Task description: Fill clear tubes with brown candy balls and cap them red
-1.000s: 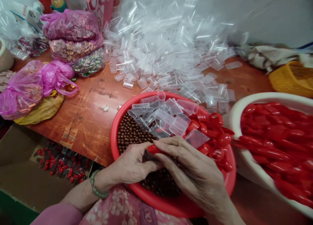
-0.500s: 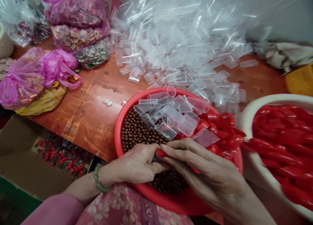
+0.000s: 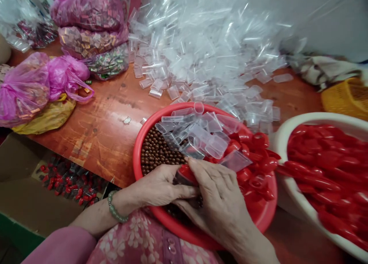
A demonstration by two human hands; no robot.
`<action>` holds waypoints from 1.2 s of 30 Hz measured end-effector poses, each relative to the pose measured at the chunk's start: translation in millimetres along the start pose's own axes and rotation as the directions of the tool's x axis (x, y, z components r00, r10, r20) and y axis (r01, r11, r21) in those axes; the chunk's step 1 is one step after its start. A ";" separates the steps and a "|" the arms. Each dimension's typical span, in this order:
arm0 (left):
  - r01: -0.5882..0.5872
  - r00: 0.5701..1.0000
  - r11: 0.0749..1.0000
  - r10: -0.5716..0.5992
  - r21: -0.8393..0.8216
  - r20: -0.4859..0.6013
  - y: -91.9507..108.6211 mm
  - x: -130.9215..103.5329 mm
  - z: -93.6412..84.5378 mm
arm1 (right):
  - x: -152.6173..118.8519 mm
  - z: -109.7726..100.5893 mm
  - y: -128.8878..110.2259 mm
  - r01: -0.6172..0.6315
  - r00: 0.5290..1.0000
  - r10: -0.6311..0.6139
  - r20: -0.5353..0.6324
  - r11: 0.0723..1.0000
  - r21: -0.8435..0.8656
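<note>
My left hand (image 3: 155, 187), with a green bead bracelet at its wrist, is closed around a small clear plastic container with a red end (image 3: 187, 174). The contents look dark, but fingers cover most of it. Over the red end, my right hand (image 3: 221, 202) is curled with its fingers gripping the same container. Both hands are above the near side of a red basin (image 3: 138, 156). In that basin are small round brown balls (image 3: 158, 151), a heap of clear flat plastic tubes (image 3: 211, 141) and glossy red plastic pieces (image 3: 258, 156).
A white tub (image 3: 281, 141) full of red pieces stands at the right. Behind lies a large pile of clear tubes (image 3: 201, 57). Pink bags (image 3: 89, 11) sit at the back left. Below the table edge, an open cardboard box (image 3: 23, 187) contains red-ended pieces.
My right hand has shifted left and closed in over the container, whose red end now shows more. The view has also swung slightly to the right.
</note>
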State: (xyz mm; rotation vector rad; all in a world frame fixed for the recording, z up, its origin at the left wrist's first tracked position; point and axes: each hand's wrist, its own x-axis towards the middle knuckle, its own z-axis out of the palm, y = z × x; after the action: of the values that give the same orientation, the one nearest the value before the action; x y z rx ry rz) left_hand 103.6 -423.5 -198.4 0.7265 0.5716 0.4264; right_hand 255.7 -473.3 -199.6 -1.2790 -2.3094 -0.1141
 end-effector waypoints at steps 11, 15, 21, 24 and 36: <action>0.032 0.999 0.997 -0.032 -0.072 -0.004 -5.4 -7.3 16.9 | -1.3 -12.6 1.7 0.151 0.987 -0.154 -0.047 0.986 -0.077; 0.017 1.000 0.985 -0.017 -0.169 -0.002 -12.7 -11.4 15.3 | -2.3 -14.2 -2.5 0.093 0.996 -0.093 0.005 0.996 -0.018; 0.031 0.982 0.983 -0.063 -0.179 -0.175 -16.1 -19.5 20.2 | -3.2 -10.5 -17.1 0.048 0.995 -0.049 -0.082 0.999 -0.018; 0.044 0.957 0.999 -0.039 0.010 -0.286 -14.3 -25.2 28.1 | -5.7 -5.0 -19.5 0.111 0.989 -0.110 -0.094 0.994 0.007; -0.052 0.686 0.914 0.326 0.403 -0.651 -23.9 -92.1 -9.4 | 60.4 -14.1 -28.7 0.193 0.943 -0.263 0.205 0.931 0.309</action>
State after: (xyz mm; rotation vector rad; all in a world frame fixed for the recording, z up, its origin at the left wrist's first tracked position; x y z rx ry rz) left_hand 31.1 -485.4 -190.4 0.9757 1.3464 0.8334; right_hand 211.2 -446.8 -155.0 -0.9165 -2.5634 0.3069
